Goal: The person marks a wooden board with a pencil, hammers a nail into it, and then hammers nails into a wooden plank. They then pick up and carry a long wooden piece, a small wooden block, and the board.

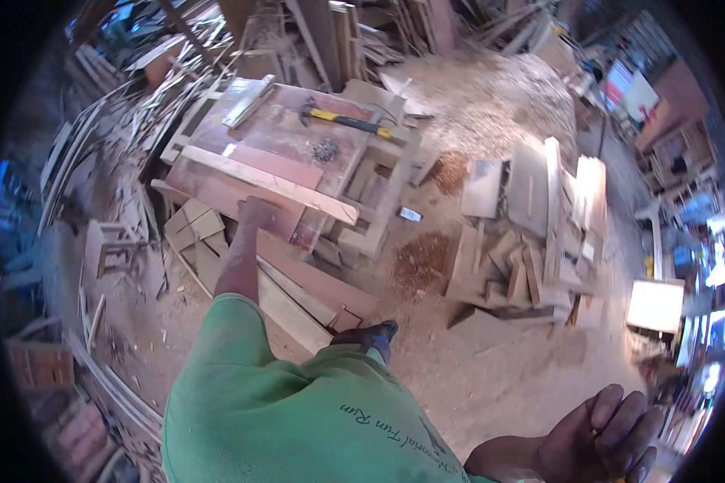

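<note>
My left arm stretches forward to a wooden work table. My left hand point(255, 212) rests on a reddish board point(217, 187) beside a long pale wood strip point(274, 183); its fingers are too small and hidden to read. Farther back on the tabletop lies a hammer point(346, 121) with a yellow and black handle. A small dark heap point(325, 150), perhaps nails, sits near it, and a short pale wood piece point(250, 101) is at the far edge. At the bottom right, my right hand point(600, 439) is raised with curled fingers; a bit of yellow shows beneath them, mostly cut off.
Right of the table stands a stack of boards and offcuts point(515, 241). Sawdust piles point(421, 264) lie on the floor between, with a larger shavings heap point(491, 97) behind. Scrap strips point(129, 105) crowd the left. A small wooden stool point(117, 245) stands at left.
</note>
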Tool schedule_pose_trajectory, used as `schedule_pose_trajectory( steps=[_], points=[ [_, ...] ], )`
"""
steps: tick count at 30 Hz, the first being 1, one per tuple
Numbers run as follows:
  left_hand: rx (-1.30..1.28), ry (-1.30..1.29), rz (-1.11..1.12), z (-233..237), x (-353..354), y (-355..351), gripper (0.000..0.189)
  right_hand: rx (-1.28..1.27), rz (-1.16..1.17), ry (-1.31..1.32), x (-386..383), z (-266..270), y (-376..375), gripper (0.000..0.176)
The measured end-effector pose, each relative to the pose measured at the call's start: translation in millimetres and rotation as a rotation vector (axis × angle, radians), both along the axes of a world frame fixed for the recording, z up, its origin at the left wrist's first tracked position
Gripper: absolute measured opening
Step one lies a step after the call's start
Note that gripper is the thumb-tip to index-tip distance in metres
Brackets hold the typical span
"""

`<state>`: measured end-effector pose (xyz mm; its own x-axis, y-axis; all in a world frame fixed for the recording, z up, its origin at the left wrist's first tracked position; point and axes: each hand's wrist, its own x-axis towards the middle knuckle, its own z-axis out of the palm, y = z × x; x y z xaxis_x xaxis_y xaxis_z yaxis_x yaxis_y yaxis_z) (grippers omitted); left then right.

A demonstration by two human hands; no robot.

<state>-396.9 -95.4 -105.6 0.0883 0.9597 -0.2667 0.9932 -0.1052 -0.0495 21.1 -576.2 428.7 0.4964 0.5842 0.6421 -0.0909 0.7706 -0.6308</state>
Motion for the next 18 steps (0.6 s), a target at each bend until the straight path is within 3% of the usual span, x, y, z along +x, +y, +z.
schedule_pose_trajectory(
  steps=[3,8,12,14,16,18],
  points=[
    [-0.115,-0.034,0.234,-4.3,-0.6,4.7,0.058,-0.063,0.181,0.076,32.5,21.4,37.6,0.026],
    [-0.2,-0.114,0.368,65.7,37.7,-14.0,0.078,0.053,0.44,-0.012,88.2,26.0,120.5,0.028],
    [-0.206,-0.085,0.44,53.7,36.0,-2.4,0.091,0.063,0.607,-0.086,102.3,28.5,184.8,0.02],
    [-0.296,-0.168,0.45,53.9,28.4,-2.9,0.096,-0.093,0.853,-0.309,123.6,59.1,210.4,0.012],
    [-0.257,-0.148,0.519,61.4,39.3,-9.1,0.102,-0.211,1.095,-0.554,142.5,91.4,243.3,0.024],
    [-0.245,-0.121,0.525,57.7,38.6,-12.8,0.102,-0.126,1.166,-0.596,147.7,92.0,268.5,0.028]
  ],
)
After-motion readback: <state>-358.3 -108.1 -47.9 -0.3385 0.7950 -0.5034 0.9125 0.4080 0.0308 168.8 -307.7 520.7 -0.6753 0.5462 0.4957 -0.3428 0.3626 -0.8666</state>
